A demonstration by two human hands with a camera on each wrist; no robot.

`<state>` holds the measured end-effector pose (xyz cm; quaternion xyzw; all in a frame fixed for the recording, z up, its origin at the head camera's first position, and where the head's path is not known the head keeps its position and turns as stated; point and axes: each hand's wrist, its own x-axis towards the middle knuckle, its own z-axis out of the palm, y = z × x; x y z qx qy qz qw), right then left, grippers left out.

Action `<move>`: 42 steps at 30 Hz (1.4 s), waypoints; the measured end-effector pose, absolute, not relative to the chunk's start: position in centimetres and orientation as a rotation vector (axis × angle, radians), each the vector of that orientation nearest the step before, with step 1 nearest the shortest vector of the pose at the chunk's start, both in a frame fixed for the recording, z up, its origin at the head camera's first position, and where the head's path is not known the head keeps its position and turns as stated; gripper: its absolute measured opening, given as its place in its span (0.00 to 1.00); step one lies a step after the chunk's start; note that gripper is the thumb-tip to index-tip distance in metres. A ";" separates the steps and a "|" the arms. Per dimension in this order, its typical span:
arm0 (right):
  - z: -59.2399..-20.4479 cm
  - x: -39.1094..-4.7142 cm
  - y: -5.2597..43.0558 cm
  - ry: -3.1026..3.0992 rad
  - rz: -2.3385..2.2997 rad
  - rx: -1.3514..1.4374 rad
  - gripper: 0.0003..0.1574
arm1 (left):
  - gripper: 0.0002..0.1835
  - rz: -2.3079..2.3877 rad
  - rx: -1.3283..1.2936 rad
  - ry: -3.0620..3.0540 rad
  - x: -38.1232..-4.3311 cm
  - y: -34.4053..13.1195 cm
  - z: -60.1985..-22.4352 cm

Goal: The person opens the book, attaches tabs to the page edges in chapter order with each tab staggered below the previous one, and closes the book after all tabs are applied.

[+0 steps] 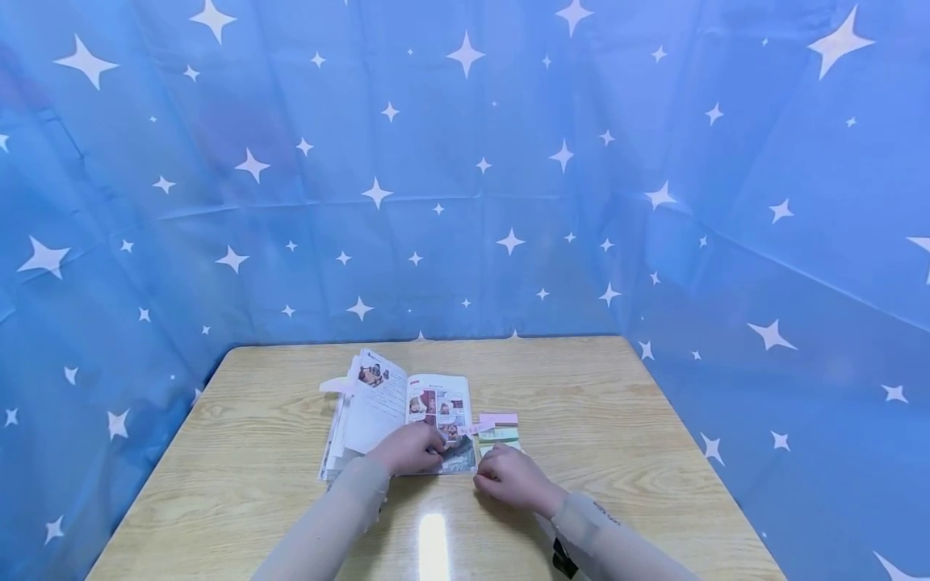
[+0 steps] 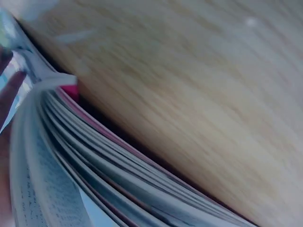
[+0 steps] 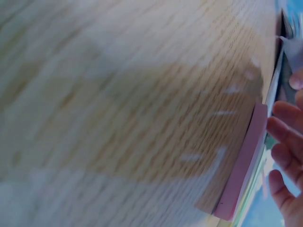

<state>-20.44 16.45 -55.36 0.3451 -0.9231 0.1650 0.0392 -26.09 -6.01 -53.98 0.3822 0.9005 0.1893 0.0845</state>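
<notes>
An open book (image 1: 452,386) with printed text and pictures lies on the table, its left-hand pages lifted and fanned. My left hand (image 1: 412,449) rests on the lower part of the right page near the fold; in the left wrist view its fingers (image 2: 10,92) lie on the page. A pink paper strip (image 1: 474,429) sticks out past the book's right edge. Beside it lie sticky note pads (image 1: 500,434) in pink, green and yellow. My right hand (image 1: 508,476) is at their near edge, its fingers loosely bent; the right wrist view shows them beside a pink pad (image 3: 241,165).
A pale strip (image 1: 336,386) juts from the left side of the book. The wooden table (image 1: 596,403) carries the book and pads. A blue curtain (image 1: 436,161) with white stars hangs behind it and to its sides.
</notes>
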 end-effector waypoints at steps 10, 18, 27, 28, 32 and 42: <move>-55.2 -20.4 16.4 -2.837 0.518 1.057 0.08 | 0.06 0.542 1.053 2.727 -25.9 -5.5 -54.1; -55.1 -20.3 16.3 -2.767 0.532 0.983 0.11 | 0.10 0.672 0.985 2.675 -26.0 -5.9 -54.6; -55.0 -20.6 15.8 -2.651 0.592 0.858 0.14 | 0.11 0.609 1.230 2.705 -26.1 -6.1 -54.7; -55.1 -20.6 15.8 -2.652 0.602 0.855 0.13 | 0.11 0.582 1.257 2.719 -26.0 -6.1 -54.7; -55.4 -20.7 15.8 -2.659 0.623 0.849 0.11 | 0.08 0.436 1.376 2.791 -25.6 -6.3 -54.7; -55.7 -20.7 16.0 -2.637 0.617 0.856 0.14 | 0.11 0.359 1.457 2.840 -25.5 -6.3 -55.1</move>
